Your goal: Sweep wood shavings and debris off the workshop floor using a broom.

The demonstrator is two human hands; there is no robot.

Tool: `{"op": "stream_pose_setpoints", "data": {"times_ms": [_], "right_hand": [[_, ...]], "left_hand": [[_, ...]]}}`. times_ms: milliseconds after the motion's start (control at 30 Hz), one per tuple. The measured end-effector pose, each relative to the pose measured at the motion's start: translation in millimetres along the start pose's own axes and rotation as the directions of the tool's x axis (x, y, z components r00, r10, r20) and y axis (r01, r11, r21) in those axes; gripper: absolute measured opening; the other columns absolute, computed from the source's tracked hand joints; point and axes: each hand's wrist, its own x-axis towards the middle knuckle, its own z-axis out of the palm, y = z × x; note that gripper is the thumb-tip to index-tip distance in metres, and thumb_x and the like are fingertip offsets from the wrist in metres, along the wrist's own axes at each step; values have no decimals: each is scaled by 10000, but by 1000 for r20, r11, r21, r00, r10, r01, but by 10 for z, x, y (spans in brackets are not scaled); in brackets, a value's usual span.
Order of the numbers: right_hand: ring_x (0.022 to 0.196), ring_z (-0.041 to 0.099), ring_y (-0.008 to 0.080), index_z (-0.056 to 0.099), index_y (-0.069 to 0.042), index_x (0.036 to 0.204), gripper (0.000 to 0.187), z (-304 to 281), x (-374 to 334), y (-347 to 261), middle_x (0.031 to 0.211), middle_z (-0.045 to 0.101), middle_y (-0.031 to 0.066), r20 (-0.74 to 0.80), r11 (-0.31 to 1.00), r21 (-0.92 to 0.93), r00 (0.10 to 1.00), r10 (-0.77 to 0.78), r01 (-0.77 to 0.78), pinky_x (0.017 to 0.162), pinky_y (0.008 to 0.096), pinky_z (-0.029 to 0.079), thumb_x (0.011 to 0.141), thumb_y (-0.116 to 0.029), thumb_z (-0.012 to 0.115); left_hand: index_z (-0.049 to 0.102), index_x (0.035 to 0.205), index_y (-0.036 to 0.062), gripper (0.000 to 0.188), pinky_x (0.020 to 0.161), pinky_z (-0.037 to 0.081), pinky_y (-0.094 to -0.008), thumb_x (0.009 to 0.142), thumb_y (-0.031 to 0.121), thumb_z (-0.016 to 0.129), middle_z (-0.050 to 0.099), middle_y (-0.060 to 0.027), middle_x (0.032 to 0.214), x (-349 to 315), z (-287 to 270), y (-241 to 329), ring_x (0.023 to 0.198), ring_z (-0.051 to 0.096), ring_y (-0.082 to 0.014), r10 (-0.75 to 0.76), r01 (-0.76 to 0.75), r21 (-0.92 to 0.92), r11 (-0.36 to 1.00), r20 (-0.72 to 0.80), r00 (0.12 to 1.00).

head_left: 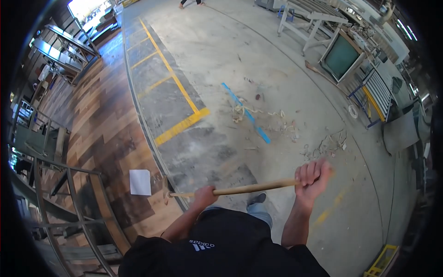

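Gripping the wooden pole crosswise above the concrete floor, the left hand and right hand are holding their fingers closed around it; it is probably handling light and stiff, its bare shaft offering secure, widely spaced holds.

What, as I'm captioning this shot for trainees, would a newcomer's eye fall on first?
Probably the long pole, gripped by the left hand and right hand across the front of the body. Next, the bright blue strip ahead on the grey floor, with scraps around it. Then the white sheet on the wood floor at left.
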Motion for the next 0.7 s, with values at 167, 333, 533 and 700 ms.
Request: {"op": "stream_pose_setpoints", "data": {"times_ms": [167, 333, 533, 700], "right_hand": [[345, 250, 75, 318, -162, 605, 393, -845, 289, -617, 448, 273, -48, 104, 990, -77, 987, 124, -116, 342, 229, 269, 976, -284, 366], [343, 246, 52, 346, -166, 582, 319, -1037, 474, -1927, 436, 294, -50, 103, 992, -63, 989, -104, 111, 345, 208, 242, 853, -237, 499], [326, 280, 38, 338, -169, 540, 303, -981, 421, -2997, 417, 324, -55, 221, 903, -298, 943, -250, 309, 348, 164, 252, 776, -206, 525], [366, 192, 62, 231, -200, 506, 325, -685, 419, -2897, 436, 212, -48, 354, 421, -638, 731, -584, 645, 389, 226, 186, 745, -223, 450]], "left_hand": [[683, 842, 115, 225, 709, 495, -479, 728, 306, 646, 653, -148, 862, 232, 1268, 330, 813, 628, -359, -171, 171, -81, 982, 1, 985], [656, 767, 163, 112, 652, 495, -417, 684, 229, 689, 634, -64, 780, 661, 1487, 1973, 765, 631, -273, 302, -357, -240, 903, -239, 923], [629, 749, 185, 57, 577, 487, -404, 701, 213, 644, 604, -46, 698, 1091, 1872, 3445, 690, 625, -265, 428, -470, -264, 842, -202, 881], [641, 741, 178, 76, 568, 488, -425, 706, 245, 632, 624, -69, 697, 1780, 1821, 4565, 676, 634, -271, 433, -582, -453, 676, -396, 810]]}}
